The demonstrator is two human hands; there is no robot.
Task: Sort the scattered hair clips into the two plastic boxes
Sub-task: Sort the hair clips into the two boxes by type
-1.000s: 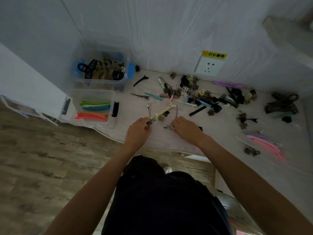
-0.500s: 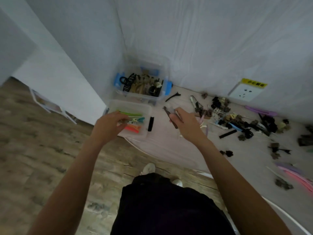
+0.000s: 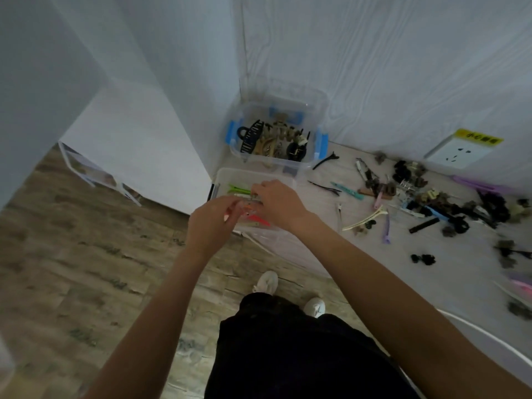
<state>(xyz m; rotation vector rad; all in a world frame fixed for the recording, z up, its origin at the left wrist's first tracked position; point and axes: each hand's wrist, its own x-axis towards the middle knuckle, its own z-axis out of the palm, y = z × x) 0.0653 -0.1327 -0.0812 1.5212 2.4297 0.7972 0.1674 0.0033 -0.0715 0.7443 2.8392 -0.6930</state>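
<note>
1. White walls meet at a corner above a pale table (image 3: 316, 249), where the two plastic boxes sit.
2. Both hands hover over the near box (image 3: 283, 177) of coloured flat clips (image 3: 257, 218); the far box (image 3: 313, 110) holds claw clips.
3. The left hand (image 3: 211, 223) has curled fingers; whether it pinches a clip I cannot tell. The same goes for the right hand (image 3: 280, 201).
4. Scattered hair clips (image 3: 426, 203) lie to the right: probably light, stiff and slick, best pinched mid-length.

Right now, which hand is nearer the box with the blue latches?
Right. The right hand is over the near clear box, toward its far side, just short of the box with the blue latches. The left hand is at the near box's front-left edge, farther away.
</note>
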